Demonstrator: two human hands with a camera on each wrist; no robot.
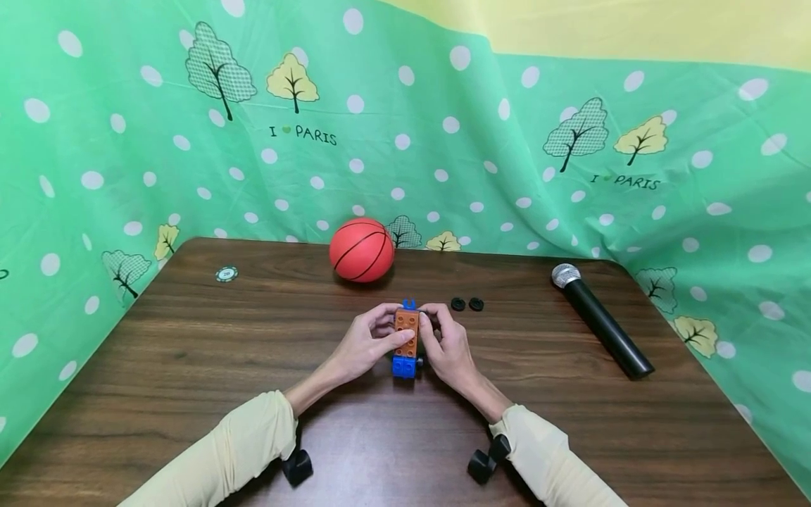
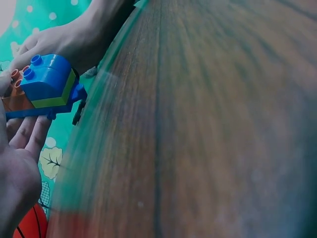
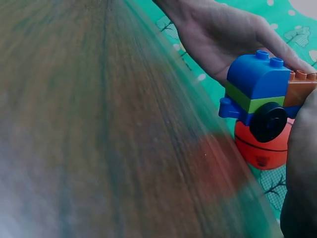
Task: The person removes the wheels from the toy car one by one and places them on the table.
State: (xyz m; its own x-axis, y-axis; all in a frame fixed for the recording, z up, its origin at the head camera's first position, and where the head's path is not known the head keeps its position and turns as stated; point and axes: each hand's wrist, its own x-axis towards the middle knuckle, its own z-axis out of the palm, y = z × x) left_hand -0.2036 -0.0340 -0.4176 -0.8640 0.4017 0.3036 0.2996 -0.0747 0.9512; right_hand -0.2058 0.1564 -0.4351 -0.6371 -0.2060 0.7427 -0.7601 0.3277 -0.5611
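Note:
A toy block vehicle (image 1: 403, 367) with blue, green and orange bricks is held above the table in front of me. My left hand (image 1: 364, 345) grips it from the left, its thumb across the orange bricks and fingers underneath, as the left wrist view shows. From the other side, my right hand (image 1: 451, 352) pinches the vehicle near its far end; what lies under those fingertips is hidden. A black wheel (image 3: 268, 123) sits on the vehicle's right side at the near end. Two loose black wheels (image 1: 467, 304) lie beyond my right hand.
A red toy basketball (image 1: 362, 250) stands at the table's back edge. To the right lies a black microphone (image 1: 602, 322) with a silver head. A poker chip (image 1: 226, 274) lies at the back left. Green printed cloth (image 1: 405, 120) hangs behind the wooden table (image 1: 190, 352).

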